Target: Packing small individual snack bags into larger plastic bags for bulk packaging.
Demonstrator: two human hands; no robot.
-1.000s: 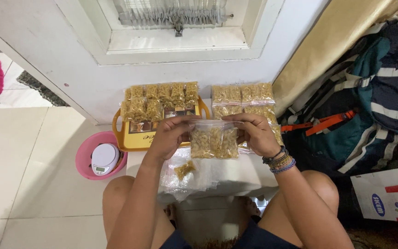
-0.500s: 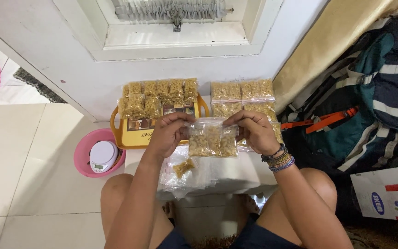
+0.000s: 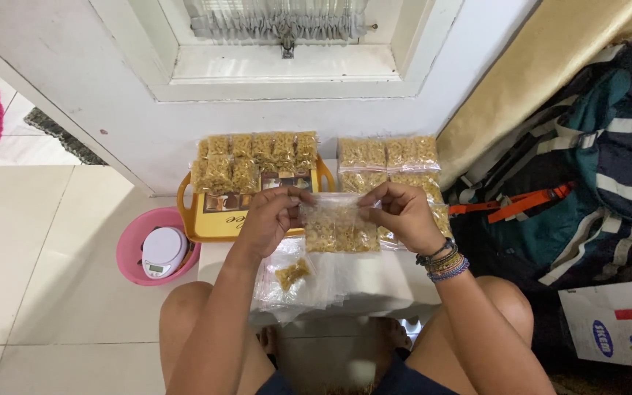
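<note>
Clear snack bag (image 3: 339,228) pinched at its top corners between left hand (image 3: 273,217) and right hand (image 3: 401,215), above yellow tray (image 3: 217,225).

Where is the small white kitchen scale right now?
The white scale sits inside a pink basin on the floor, left of the yellow tray and the left hand.

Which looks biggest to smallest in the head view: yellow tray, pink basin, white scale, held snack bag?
1. yellow tray, partly covered by packets
2. pink basin
3. held snack bag, nearer the camera, so its rank against the basin is unsure
4. white scale, inside the basin
</note>
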